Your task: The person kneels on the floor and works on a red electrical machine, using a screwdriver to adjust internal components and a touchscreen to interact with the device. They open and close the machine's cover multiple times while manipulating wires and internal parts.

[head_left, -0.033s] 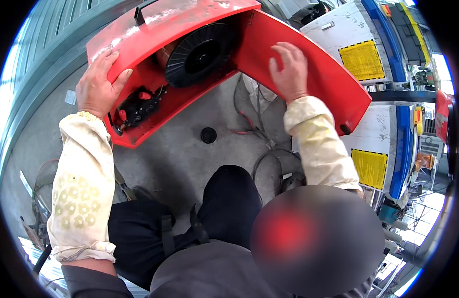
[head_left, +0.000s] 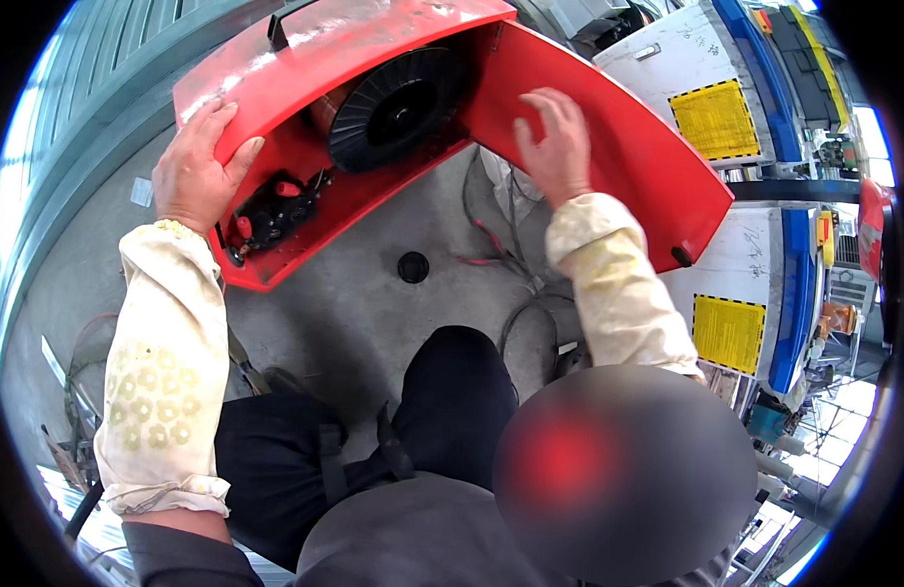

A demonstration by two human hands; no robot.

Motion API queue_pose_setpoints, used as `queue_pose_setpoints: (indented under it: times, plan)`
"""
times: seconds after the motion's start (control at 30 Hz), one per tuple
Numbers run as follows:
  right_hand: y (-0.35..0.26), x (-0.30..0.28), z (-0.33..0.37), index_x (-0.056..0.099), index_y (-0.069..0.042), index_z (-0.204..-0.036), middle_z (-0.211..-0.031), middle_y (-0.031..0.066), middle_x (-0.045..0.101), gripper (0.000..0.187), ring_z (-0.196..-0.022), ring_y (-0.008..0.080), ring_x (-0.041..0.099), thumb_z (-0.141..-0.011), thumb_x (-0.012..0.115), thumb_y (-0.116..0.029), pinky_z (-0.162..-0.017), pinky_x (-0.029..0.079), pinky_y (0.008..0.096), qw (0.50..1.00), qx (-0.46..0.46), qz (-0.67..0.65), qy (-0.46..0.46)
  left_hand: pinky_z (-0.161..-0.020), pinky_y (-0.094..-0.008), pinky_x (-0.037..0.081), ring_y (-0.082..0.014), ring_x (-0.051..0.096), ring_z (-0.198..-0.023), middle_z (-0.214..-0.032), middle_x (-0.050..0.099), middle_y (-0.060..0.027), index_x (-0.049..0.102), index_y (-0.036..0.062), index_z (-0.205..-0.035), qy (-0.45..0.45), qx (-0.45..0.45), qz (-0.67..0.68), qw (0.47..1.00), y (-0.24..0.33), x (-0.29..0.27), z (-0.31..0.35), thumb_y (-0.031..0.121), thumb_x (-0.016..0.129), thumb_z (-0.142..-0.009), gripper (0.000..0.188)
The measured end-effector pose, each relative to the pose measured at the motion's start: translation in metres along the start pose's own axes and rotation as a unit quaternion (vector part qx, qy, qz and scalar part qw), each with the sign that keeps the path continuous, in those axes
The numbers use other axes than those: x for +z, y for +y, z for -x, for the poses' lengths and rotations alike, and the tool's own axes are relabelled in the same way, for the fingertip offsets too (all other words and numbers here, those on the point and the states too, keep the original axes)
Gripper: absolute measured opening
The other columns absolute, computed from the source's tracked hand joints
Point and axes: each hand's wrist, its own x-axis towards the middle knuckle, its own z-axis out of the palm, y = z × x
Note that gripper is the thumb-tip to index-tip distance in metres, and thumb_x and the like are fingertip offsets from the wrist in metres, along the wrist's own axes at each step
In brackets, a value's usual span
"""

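A red welding wire feeder (head_left: 374, 44) stands before me with its side door (head_left: 623, 161) swung out to the right. Inside sits a black spool (head_left: 398, 110) with copper-coloured wire partly visible behind its flange. To the left of the spool is the dark drive mechanism (head_left: 276, 210) with red knobs. My left hand (head_left: 198, 166) grips the left edge of the casing, fingers over the top and thumb at the opening. My right hand (head_left: 555, 142) is open and holds nothing, in front of the door's inner face, right of the spool. Whether it touches the door I cannot tell.
A small round black piece (head_left: 413, 266) lies on the grey concrete floor below the feeder. Cables (head_left: 516, 249) run across the floor to its right. White cabinets (head_left: 721, 254) with yellow labels stand at the right. A blurred dark round shape (head_left: 623, 474) covers the lower right.
My right hand has moved slightly left, away from the door and toward the spool. My left hand stays on the casing edge.
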Motion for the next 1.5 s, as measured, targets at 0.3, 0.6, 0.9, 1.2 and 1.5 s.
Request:
queue_pose_setpoints:
  times: [0.3, 0.6, 0.9, 1.2, 1.5]
  plan:
    - [-0.129, 0.132, -0.041, 0.062, -0.011, -0.117, -0.107, 0.0018, 0.06, 0.044, -0.097, 0.0177, 0.058, -0.096, 0.069, -0.048, -0.086, 0.048, 0.0374, 0.517, 0.548, -0.657, -0.028, -0.095, -0.04, 0.055, -0.0291, 0.066, -0.117, -0.132, 0.067, -0.0079, 0.07, 0.0128, -0.123, 0.019, 0.007, -0.002, 1.0, 0.003, 0.002, -0.001, 0.05, 0.073, -0.088, 0.051]
    - [-0.154, 0.134, -0.084, 0.066, -0.006, -0.125, -0.111, 0.0064, 0.067, 0.059, -0.105, 0.0238, 0.058, -0.085, 0.079, -0.047, -0.101, 0.045, 0.0456, 0.558, 0.606, -0.566, -0.044, -0.097, -0.0404, 0.054, -0.0316, 0.066, -0.116, -0.131, 0.067, -0.0104, 0.069, 0.01, -0.124, 0.016, 0.003, 0.003, 1.0, 0.0, 0.0, 0.0, 0.05, 0.071, -0.09, 0.053]
    - [-0.149, 0.179, -0.081, 0.071, 0.005, -0.115, -0.109, 0.0132, 0.074, 0.046, -0.095, 0.0225, 0.072, -0.089, 0.077, -0.031, -0.088, 0.057, 0.0375, 0.515, 0.458, -0.72, 0.086, -0.101, -0.0439, 0.051, -0.0338, 0.062, -0.12, -0.131, 0.065, -0.0131, 0.069, 0.0095, -0.124, 0.031, 0.0, -0.002, 1.0, 0.003, -0.003, 0.01, 0.055, 0.071, -0.087, 0.059]
    - [-0.134, 0.159, -0.054, 0.065, 0.0, -0.125, -0.115, 0.0106, 0.071, 0.047, -0.103, 0.0259, 0.07, -0.084, 0.078, -0.018, -0.092, 0.056, 0.042, 0.554, 0.486, -0.67, 0.094, -0.106, -0.0466, 0.048, -0.0361, 0.059, -0.127, -0.136, 0.061, -0.0126, 0.067, 0.0108, -0.127, 0.005, 0.02, -0.022, 1.0, 0.029, -0.004, 0.027, 0.056, 0.072, -0.085, 0.062]
    - [-0.154, 0.139, 0.014, 0.065, 0.003, -0.121, -0.118, 0.0129, 0.069, 0.037, -0.105, 0.0256, 0.069, -0.091, 0.073, -0.017, -0.095, 0.056, 0.0422, 0.549, 0.454, -0.687, 0.144, -0.106, -0.046, 0.049, -0.0354, 0.058, -0.126, -0.139, 0.058, -0.0125, 0.065, 0.0103, -0.13, -0.007, 0.077, -0.098, 0.992, 0.057, 0.001, 0.079, 0.053, 0.073, -0.085, 0.063]
